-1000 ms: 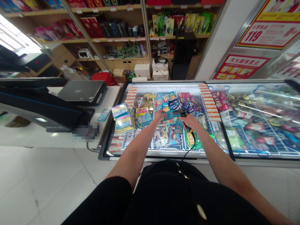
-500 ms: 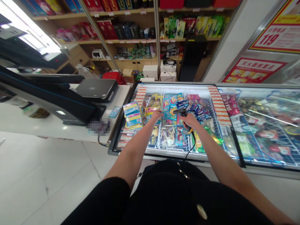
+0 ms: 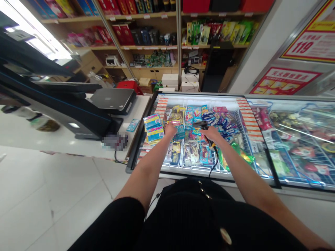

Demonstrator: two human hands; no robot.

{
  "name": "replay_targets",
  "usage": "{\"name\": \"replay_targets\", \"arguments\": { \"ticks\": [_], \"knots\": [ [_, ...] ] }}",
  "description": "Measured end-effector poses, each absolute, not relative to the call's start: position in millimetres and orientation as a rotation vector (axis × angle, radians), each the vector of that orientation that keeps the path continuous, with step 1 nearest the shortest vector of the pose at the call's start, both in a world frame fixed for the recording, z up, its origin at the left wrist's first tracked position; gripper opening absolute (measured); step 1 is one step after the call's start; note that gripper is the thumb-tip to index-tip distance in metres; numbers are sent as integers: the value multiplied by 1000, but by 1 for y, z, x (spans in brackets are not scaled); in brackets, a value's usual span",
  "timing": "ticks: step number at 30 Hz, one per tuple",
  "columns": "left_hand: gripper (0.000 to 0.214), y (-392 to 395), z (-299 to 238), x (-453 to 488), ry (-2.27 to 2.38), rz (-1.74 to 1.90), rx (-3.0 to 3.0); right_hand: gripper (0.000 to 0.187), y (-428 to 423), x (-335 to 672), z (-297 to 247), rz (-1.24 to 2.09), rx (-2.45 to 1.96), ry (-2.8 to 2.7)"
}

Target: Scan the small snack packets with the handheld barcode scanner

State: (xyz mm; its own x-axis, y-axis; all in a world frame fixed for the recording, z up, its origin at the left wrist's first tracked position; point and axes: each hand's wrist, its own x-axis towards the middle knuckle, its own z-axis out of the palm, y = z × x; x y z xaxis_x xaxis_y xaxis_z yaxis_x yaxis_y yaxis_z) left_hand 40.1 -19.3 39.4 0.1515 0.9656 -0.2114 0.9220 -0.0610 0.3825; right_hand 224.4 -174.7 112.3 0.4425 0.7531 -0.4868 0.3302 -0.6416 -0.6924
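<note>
My left hand [image 3: 171,130], fingers closed, grips the edge of a teal ice cream packet [image 3: 179,133] above the open left part of the chest freezer [image 3: 170,168]. Some of the packet lies behind the fingers. To its right, my right hand [image 3: 210,134] is wrapped round the handle of a black and yellow barcode scanner [image 3: 201,124]. The scanner's head points left, and its cable hangs down toward the freezer's front edge. Below both hands, colourful ice cream packets [image 3: 192,153] fill wire baskets. Left of my left hand, blue, yellow and pink packets [image 3: 154,127] are stacked on the freezer's left side.
A white counter [image 3: 138,115] with a checkout terminal [image 3: 86,118], a grey flat device [image 3: 113,99] and a blue card-like packet [image 3: 132,125] adjoins the freezer on the left. Shelves of goods [image 3: 146,45] stand behind. More frozen goods [image 3: 300,150] lie under glass at right.
My left hand has moved left across the baskets with the teal packet, toward the stacked packets. My right hand still holds the scanner in nearly the same place. The view has shifted slightly.
</note>
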Motion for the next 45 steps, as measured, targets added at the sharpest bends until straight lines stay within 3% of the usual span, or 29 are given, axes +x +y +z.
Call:
{"name": "replay_targets", "arguments": {
  "ticks": [9, 18, 23, 29, 32, 38, 45],
  "knots": [
    [37, -40, 43, 63, 1816, 233, 2193, 30, -190, 232, 113, 1079, -2191, -779],
    [39, -92, 36, 138, 1380, 56, 2305, 24, -231, 268, 113, 1009, -2169, -576],
    [60, -145, 19, 173, 1188, -133, 2317, 24, -255, 289, 110, 977, -2181, -486],
    [89, -187, 7, 198, 1288, -136, 2277, 20, -274, 311, 104, 970, -2186, -443],
    [79, -182, 3, 204, 1360, -163, 2247, 18, -277, 318, 102, 971, -2187, -458],
    [34, -138, -1, 207, 1340, -52, 1984, 17, -274, 326, 98, 972, -2182, -552],
    [27, -103, 3, 200, 1409, 96, 1873, 16, -265, 324, 98, 1036, -2212, -664]
  ]
}}
